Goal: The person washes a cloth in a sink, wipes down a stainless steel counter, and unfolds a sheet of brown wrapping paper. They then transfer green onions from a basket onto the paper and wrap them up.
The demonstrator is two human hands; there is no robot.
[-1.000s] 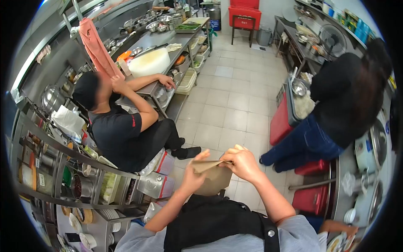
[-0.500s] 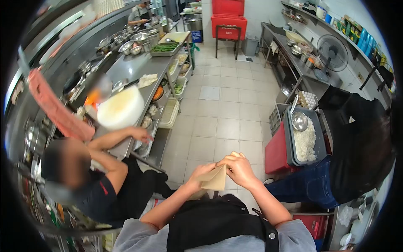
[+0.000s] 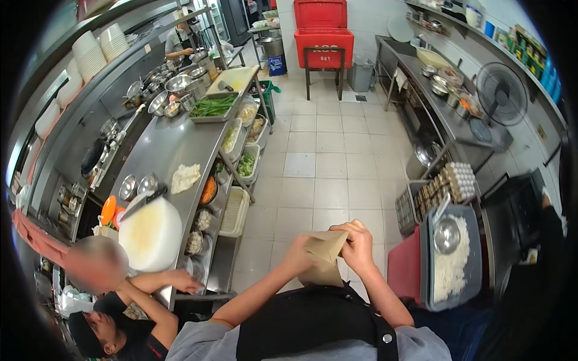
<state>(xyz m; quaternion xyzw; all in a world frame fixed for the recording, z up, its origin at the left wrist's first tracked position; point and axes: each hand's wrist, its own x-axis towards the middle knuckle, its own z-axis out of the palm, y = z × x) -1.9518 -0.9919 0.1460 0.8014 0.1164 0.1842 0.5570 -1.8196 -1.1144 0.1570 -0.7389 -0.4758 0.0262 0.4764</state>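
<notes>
Grey short-sleeved shirt (image 3: pixel 201 338) under a black apron (image 3: pixel 301 322) — dark strap (image 3: pixel 382 319) with a round silvery snap (image 3: pixel 387 339)

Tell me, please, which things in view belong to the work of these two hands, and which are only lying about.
Apparently part of the job:
brown paper
left hand and right hand, both holding it

Apparently just lying about:
white cutting board
knife
green vegetables
metal bowl
fan
</notes>
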